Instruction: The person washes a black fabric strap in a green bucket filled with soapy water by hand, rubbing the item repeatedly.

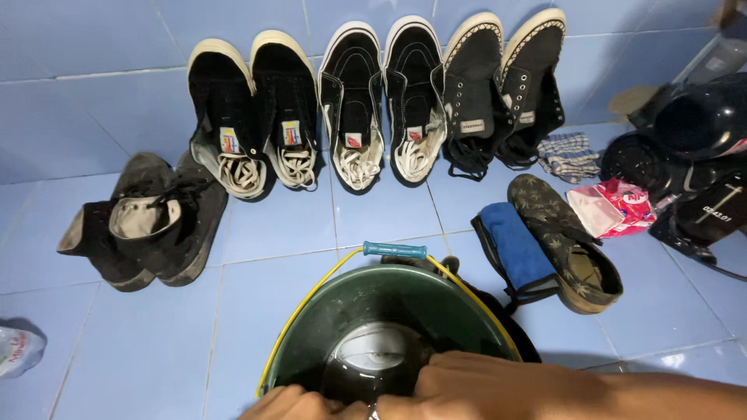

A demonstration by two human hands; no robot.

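Bottom centre of frame: both hands meet at the near rim of a dark green bucket [389, 327] with a yellow bail handle and blue grip [394, 250]. Left hand [292, 404] lies low at the rim, mostly cut off by the frame edge; cannot tell how far it is closed or what it holds. Right hand [475, 381] is curled over the rim, fingers bent down inside; whether anything sits in its grip is hidden. Dark water in the bucket, a pale glare on it. Floor of blue tiles [296, 233]. Upper frame: three pairs of black shoes [373, 101] in a row, laces loose. Left: a black pair on its side [144, 222]. Right: a patterned slip-on [564, 241] beside a blue cloth [513, 245]. Judgement: working at the rim goes best with the bucket held steady and level so the water does not slop onto the tiles.
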